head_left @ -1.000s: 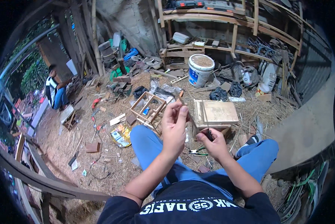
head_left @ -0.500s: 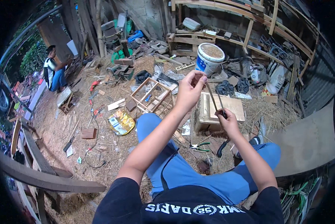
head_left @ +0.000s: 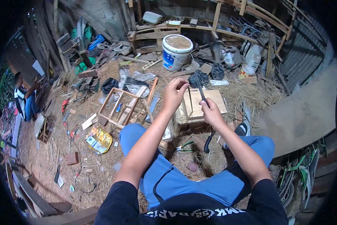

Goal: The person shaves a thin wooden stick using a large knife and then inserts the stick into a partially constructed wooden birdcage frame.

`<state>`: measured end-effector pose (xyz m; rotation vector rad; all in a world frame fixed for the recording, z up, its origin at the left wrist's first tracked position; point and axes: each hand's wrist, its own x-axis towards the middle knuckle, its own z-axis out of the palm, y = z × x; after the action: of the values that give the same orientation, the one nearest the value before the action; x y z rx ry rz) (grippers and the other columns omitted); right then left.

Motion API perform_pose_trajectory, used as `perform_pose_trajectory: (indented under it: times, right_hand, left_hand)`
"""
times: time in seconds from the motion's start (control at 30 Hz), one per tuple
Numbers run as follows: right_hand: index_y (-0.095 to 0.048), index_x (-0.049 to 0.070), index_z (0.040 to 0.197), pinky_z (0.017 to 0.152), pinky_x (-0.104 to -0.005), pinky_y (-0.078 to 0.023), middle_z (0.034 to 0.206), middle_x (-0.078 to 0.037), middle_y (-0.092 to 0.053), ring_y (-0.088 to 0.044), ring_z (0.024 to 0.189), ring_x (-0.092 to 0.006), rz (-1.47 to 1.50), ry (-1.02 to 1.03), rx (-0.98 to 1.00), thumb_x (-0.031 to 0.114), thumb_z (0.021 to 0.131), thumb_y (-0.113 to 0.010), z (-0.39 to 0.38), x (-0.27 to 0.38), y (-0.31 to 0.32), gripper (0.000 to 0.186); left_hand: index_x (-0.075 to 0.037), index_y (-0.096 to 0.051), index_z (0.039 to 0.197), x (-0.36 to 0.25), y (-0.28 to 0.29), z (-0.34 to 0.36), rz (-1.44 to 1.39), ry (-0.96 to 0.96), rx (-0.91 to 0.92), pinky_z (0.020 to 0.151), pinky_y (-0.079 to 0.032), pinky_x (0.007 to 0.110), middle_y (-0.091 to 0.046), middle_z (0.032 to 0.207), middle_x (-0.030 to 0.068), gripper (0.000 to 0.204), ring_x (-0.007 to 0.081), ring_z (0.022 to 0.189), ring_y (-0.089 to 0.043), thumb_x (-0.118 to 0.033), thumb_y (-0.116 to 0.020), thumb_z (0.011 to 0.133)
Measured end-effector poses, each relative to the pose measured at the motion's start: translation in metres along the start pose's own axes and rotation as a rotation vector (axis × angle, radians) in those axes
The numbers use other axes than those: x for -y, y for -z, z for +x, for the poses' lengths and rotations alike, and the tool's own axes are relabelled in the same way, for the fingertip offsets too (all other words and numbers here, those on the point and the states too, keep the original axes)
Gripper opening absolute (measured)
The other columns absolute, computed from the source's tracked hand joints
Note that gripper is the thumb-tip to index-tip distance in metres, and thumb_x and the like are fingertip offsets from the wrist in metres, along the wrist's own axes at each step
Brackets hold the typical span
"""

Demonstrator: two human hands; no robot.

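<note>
My left hand (head_left: 175,93) is closed, thumb against fingers, on the upper end of a thin dark strip (head_left: 190,100) that hangs down over a pale wooden box (head_left: 213,101). In my right hand (head_left: 212,112) is a long, narrow, dark blade-like tool (head_left: 200,85), pointing up and away from me. Its exact kind does not show. Strip and tool are side by side and apart, above the box top. Between my legs on the ground lie green-handled pliers (head_left: 184,147), with a black curved handle (head_left: 209,142) to their right.
A white and blue bucket (head_left: 177,50) stands beyond the box. To the left are a small wooden frame (head_left: 118,107), a yellow packet (head_left: 99,140) and a brown block (head_left: 71,158). Another person (head_left: 24,95) sits far left. A large board (head_left: 292,120) leans at right.
The strip and the tool, earlier slanting together from my left hand down to my right, are now apart. My right hand has risen and moved left. The view has turned right.
</note>
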<state>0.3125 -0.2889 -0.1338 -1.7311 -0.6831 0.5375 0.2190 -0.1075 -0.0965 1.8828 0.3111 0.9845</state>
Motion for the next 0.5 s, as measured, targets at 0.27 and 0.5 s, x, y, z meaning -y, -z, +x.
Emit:
perform_pose_trajectory:
  times: [0.27, 0.5]
  right_hand:
    - [-0.058, 0.008, 0.096, 0.051, -0.0248, -0.031, 0.068, 0.005, -0.045, -0.039, 0.058, -0.0037, 0.046, 0.145, -0.050, 0.028, 0.109, -0.047, 0.006, 0.034, -0.024, 0.027]
    - [-0.057, 0.000, 0.100, 0.064, -0.0385, -0.046, 0.073, -0.015, -0.059, -0.056, 0.066, -0.0205, -0.073, 0.133, -0.132, 0.027, 0.107, -0.050, 0.017, 0.034, -0.044, 0.029]
  left_hand:
    - [0.002, -0.072, 0.094, -0.002, -0.006, 0.009, -0.022, -0.123, -0.026, 0.070, -0.055, 0.030, -0.068, 0.087, 0.0119, 0.009, 0.0208, 0.076, -0.070, -0.005, -0.072, 0.090]
    - [0.003, -0.069, 0.088, -0.004, -0.004, 0.012, -0.026, -0.080, -0.009, 0.067, -0.054, 0.031, -0.068, 0.082, 0.0127, 0.007, 0.0206, 0.072, -0.070, -0.003, -0.072, 0.088]
